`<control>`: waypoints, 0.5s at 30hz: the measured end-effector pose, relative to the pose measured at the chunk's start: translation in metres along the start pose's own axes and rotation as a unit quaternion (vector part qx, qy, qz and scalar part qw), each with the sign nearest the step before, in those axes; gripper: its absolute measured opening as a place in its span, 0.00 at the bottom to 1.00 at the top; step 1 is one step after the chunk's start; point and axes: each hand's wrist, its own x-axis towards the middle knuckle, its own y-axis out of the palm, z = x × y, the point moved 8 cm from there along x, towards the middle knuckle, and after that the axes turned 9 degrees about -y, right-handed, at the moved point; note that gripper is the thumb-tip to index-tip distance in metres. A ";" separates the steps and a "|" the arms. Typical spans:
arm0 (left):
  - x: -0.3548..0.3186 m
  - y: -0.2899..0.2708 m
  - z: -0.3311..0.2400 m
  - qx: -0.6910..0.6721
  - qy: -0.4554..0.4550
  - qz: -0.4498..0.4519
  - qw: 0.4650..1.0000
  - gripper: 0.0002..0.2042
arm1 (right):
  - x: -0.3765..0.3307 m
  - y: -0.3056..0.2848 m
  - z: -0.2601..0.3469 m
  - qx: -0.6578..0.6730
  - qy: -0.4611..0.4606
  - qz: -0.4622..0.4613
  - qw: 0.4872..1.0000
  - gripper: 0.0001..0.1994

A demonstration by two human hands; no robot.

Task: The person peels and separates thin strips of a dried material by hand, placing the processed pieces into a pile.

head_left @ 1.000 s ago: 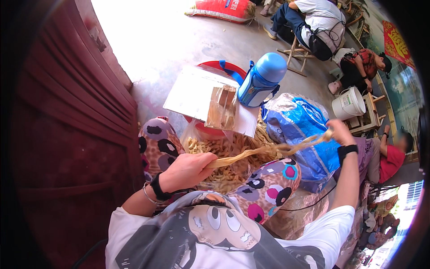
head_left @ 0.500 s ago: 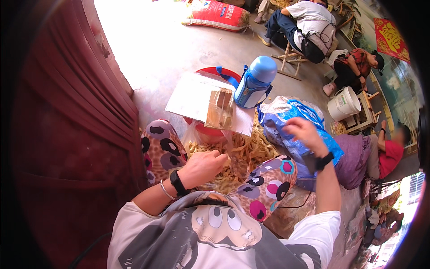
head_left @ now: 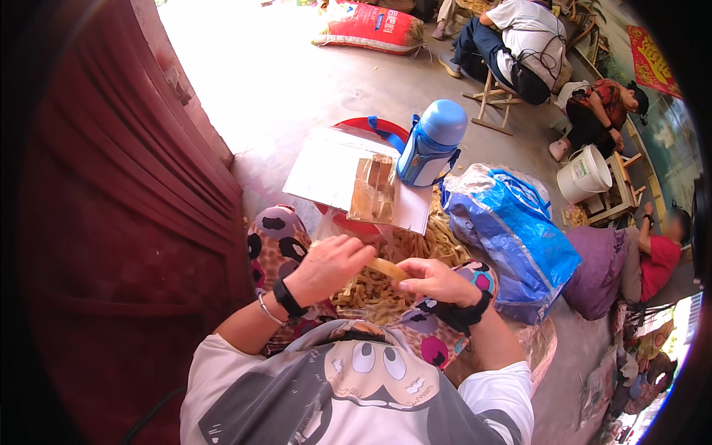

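Over my lap a pale yellow, dried-looking strip [head_left: 387, 269] is stretched between my two hands. My left hand [head_left: 330, 268] is closed round one end, its fingertips partly hidden behind the knuckles. Thumb and fingers of my right hand [head_left: 437, 282] pinch the other end. Below and beyond them lies a heap of similar strips [head_left: 419, 248], some between my knees and some farther forward. What exact kind of food or plant the strips are, I cannot tell.
Beyond my hands a red tub [head_left: 348, 221] carries a white board [head_left: 319, 170] with wooden blocks [head_left: 373, 194] and a blue bottle [head_left: 434, 144]. A blue bag [head_left: 512, 241] stands to the right. A maroon curtain-like surface [head_left: 133, 245] borders my left. Other people sit farther off near a white bucket [head_left: 584, 174].
My right hand has come down and left from above the blue bag to the strip by my left hand. The strip now shows between both hands. The view has shifted slightly.
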 end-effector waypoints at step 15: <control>-0.023 0.083 0.016 -0.594 -0.303 0.317 0.674 0.11 | 0.043 -0.006 0.006 0.188 -0.077 -0.063 0.977 0.16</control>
